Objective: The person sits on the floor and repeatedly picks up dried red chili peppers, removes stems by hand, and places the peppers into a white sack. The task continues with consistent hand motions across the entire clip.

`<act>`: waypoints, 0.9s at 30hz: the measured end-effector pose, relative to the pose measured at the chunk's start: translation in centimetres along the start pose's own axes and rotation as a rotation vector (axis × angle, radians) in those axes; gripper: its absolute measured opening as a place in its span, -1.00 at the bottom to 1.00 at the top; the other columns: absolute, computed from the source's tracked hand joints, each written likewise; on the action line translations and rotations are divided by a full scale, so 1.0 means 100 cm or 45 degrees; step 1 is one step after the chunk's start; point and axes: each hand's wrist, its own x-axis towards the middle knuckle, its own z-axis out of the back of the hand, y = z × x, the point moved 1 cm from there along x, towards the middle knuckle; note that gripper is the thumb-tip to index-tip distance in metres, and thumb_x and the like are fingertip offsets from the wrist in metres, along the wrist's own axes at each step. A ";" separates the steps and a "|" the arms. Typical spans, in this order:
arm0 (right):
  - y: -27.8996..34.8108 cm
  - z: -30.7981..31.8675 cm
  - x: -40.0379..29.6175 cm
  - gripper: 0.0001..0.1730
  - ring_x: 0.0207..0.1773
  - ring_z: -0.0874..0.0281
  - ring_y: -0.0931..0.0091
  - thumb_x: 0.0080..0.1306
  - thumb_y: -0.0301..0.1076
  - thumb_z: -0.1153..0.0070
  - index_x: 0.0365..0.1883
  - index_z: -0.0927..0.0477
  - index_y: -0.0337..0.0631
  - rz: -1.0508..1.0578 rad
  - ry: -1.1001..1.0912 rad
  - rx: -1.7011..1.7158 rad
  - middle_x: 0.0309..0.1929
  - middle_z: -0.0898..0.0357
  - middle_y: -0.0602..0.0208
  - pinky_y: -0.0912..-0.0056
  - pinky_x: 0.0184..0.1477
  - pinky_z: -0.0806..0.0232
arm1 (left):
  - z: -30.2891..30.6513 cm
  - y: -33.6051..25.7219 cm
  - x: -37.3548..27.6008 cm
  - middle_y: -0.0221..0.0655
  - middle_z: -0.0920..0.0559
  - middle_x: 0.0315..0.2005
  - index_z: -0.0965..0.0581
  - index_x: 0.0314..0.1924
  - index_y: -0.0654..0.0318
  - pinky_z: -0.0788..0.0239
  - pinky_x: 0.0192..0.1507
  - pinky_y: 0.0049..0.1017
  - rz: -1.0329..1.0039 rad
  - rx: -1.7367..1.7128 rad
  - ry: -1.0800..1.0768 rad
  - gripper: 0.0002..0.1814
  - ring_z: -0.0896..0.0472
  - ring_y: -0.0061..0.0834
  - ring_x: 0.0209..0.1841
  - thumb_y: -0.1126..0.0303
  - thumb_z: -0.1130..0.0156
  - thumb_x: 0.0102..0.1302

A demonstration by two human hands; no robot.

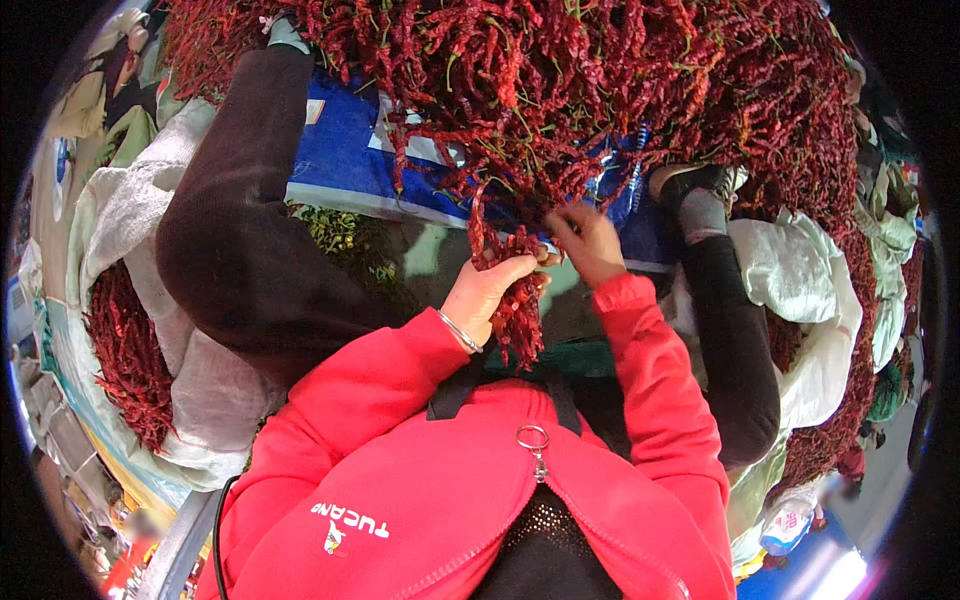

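Note:
My left hand (493,289), with a metal bangle at the wrist, grips a bunch of dried red chillies (523,319) that hangs below the fingers. Just to its right is my right hand (589,238), blurred, its fingers curled at the near edge of a large heap of dried red chillies (555,82). Whether those fingers hold a chilli cannot be made out. Green stems show among the wrinkled pods. Part of the heap lies on a blue printed sheet (337,161) in front of me.
An open white woven sack (217,375) with red chillies (131,360) stands at the left. Another white sack (825,375) is at the right. Greenish stems (337,232) lie beneath the sheet's edge. My bent legs (232,225) flank the work area. People appear at the far edges.

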 end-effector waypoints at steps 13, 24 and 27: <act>-0.016 0.055 0.038 -0.84 -0.45 -0.43 0.62 0.08 -0.47 -0.15 -0.37 -0.52 -0.36 -0.137 -0.508 0.373 -0.49 -0.53 0.32 0.57 -0.35 -0.30 | 0.000 0.005 0.006 -0.50 -0.56 -0.46 -0.52 -0.33 0.20 -0.33 -0.40 -0.62 -0.134 0.123 -0.123 -0.88 -0.51 -0.64 -0.45 0.44 -0.25 0.09; 0.042 -0.001 -0.078 -0.93 -0.46 -0.35 0.70 0.13 -0.55 -0.12 -0.43 -0.48 -0.26 -0.326 -0.156 1.176 -0.48 -0.47 0.50 0.66 -0.37 -0.24 | 0.010 0.028 0.015 -0.49 -0.59 -0.43 -0.54 -0.25 0.31 -0.35 -0.28 -0.60 -0.270 0.852 0.190 -0.78 -0.49 -0.71 -0.36 0.45 -0.28 0.05; 0.038 0.002 -0.072 -0.93 -0.46 -0.36 0.67 0.11 -0.58 -0.10 -0.45 -0.46 -0.25 -0.107 -0.267 0.566 -0.52 -0.44 0.47 0.63 -0.36 -0.25 | 0.012 0.026 0.017 -0.47 -0.59 -0.45 -0.55 -0.29 0.30 -0.35 -0.28 -0.58 -0.180 0.981 0.221 -0.80 -0.48 -0.72 -0.37 0.40 -0.27 0.05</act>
